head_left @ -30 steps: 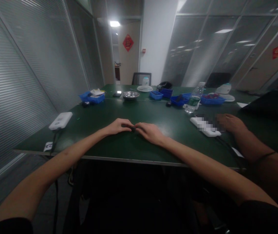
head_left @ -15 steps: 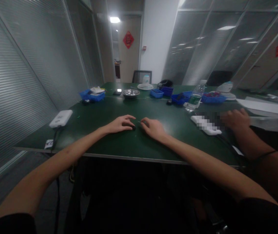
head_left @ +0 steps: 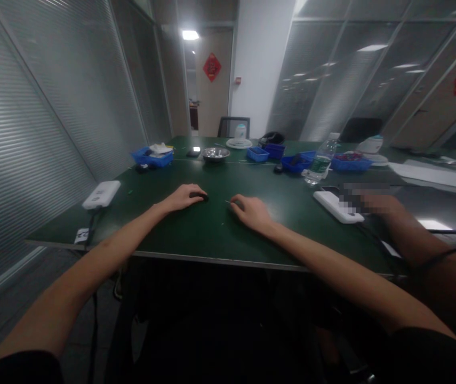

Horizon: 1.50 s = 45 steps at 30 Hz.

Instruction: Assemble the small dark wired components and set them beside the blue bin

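My left hand (head_left: 183, 197) is closed around a small black object (head_left: 199, 196) above the green table (head_left: 196, 234). To its right, my right hand (head_left: 250, 212) rests low over the table with its fingers curled. A thin, pointed metal piece (head_left: 228, 201) sticks out from its fingertips toward the left; the rest of it is hidden by the fingers. A gap of bare table separates the two hands.
A metal bowl (head_left: 215, 154) stands ahead, with a blue tray (head_left: 153, 158) to its left. A water bottle (head_left: 320, 162) and a white power bank (head_left: 337, 207) are at the right, beside another person's arm (head_left: 407, 226). Another white device (head_left: 102, 194) lies left.
My left hand has moved left and slightly away from me with the black object, widening the gap to my right hand. The other person's hand at the right has shifted over the white device.
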Available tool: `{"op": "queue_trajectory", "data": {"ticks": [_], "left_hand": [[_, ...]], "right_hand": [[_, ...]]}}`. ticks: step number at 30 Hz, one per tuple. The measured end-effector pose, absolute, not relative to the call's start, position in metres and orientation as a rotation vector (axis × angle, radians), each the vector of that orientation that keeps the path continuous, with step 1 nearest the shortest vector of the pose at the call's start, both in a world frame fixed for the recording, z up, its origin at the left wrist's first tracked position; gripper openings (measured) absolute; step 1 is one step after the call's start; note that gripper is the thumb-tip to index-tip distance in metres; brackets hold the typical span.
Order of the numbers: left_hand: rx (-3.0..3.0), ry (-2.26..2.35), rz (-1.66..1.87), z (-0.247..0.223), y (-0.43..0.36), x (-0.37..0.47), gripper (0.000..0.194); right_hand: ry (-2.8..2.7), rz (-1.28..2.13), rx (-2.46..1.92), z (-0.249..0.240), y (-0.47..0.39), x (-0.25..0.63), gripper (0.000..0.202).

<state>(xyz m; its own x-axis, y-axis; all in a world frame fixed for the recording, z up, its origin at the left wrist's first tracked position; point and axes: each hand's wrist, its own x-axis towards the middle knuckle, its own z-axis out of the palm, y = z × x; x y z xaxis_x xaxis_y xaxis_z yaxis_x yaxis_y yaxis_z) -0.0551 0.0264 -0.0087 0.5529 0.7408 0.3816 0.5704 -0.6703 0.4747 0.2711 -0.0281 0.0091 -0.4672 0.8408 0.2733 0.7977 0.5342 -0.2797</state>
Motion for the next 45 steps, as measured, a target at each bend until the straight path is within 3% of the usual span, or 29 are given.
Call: {"op": "queue_trajectory", "data": {"ticks": [9, 14, 35, 39, 45], "left_hand": [[1.896, 2.399, 0.893, -0.012, 0.05, -0.201, 0.032], [1.672, 2.606, 0.926, -0.019, 0.047, -0.228, 0.038], [1.927, 2.439, 0.952, -0.014, 0.043, -0.214, 0.031], [2.046, 2.129, 1.007, -0.011, 0.047, -0.183, 0.034], [2.128, 1.268, 0.982, -0.013, 0.041, -0.094, 0.046]], "right_hand": [[-2.417, 0.141, -1.34, 0.007, -0.027, 0.272, 0.034], [-2.428, 0.142, -1.358, 0.007, -0.026, 0.272, 0.034], [-2.461, 0.182, -1.304, 0.009, -0.027, 0.273, 0.032], [-2.455, 0.171, -1.234, 0.005, -0.026, 0.275, 0.031], [-2.473, 0.189, -1.143, 0.002, -0.025, 0.275, 0.031]]}}
